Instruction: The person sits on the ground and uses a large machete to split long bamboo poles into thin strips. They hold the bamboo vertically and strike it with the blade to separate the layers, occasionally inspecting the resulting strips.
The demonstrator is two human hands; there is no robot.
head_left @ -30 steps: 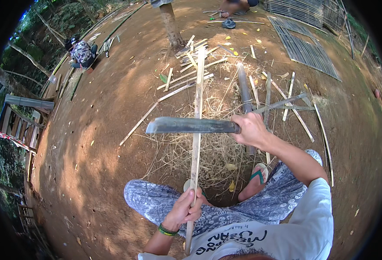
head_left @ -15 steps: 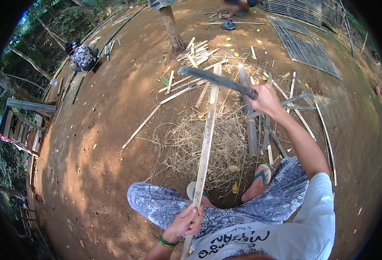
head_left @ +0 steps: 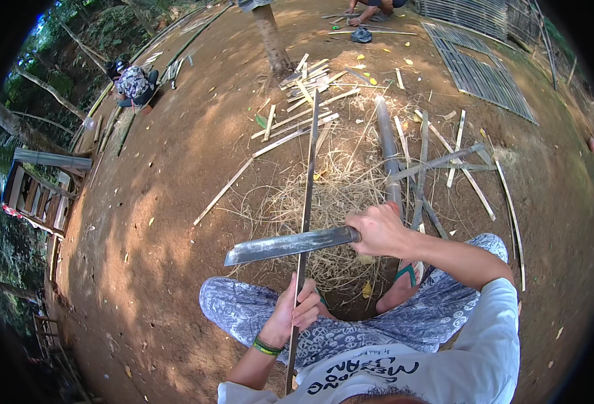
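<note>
The left hand (head_left: pixel 295 306) is wrapped round a long strip (head_left: pixel 310 168) that reaches far over the heap of shavings (head_left: pixel 344 195); the right hand (head_left: pixel 380 230) grips a big knife (head_left: pixel 283 246), crosswise over the strip. I'd keep the left hand well nearside of it and shave away, lightly.

I'm in an open-air woodworking yard: bare earth (head_left: pixel 169 316) underfoot, split strips (head_left: pixel 318 79) and shavings (head_left: pixel 344 192) scattered about, a slatted panel (head_left: pixel 491 82) beyond, woodland (head_left: pixel 101 27) left, a machete (head_left: pixel 270 248) in use
</note>
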